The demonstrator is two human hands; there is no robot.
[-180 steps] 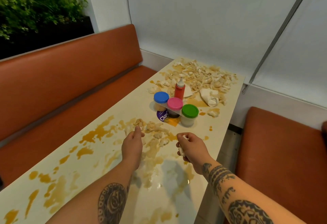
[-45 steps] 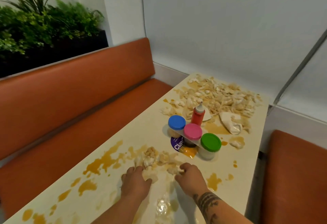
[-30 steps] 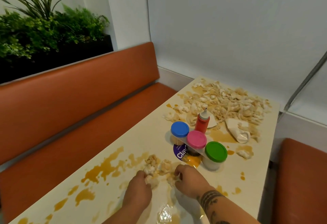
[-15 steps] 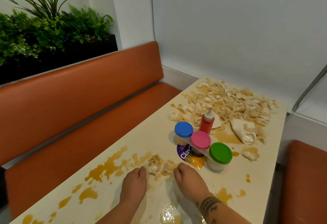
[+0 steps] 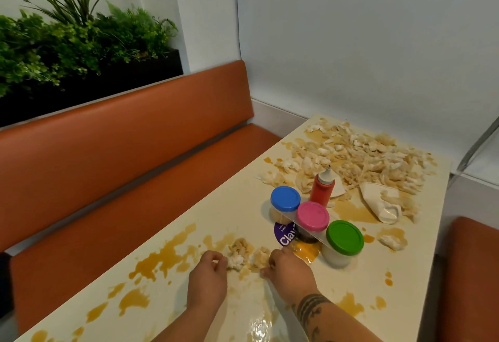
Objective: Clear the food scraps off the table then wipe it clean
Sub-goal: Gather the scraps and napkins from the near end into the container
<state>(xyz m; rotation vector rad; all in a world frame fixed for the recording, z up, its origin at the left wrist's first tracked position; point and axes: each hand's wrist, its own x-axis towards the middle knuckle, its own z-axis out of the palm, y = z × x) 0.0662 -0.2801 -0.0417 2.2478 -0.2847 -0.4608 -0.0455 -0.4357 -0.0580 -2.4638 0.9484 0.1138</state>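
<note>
Bracketing the small clump of scraps, the left hand and right hand sit apart on the table. The clump lies between them, just past the fingertips, stretched crosswise from one hand to the other, so both look equally near. Each hand's fingers curl down against its edges; whether either actually pinches a piece I cannot tell. The big heap lies well beyond the right hand, past the lidded tubs.

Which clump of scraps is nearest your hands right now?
The small clump between the left hand and right hand. The big heap lies at the table's far end, a lone bit right of the green-lidded jar.
</note>
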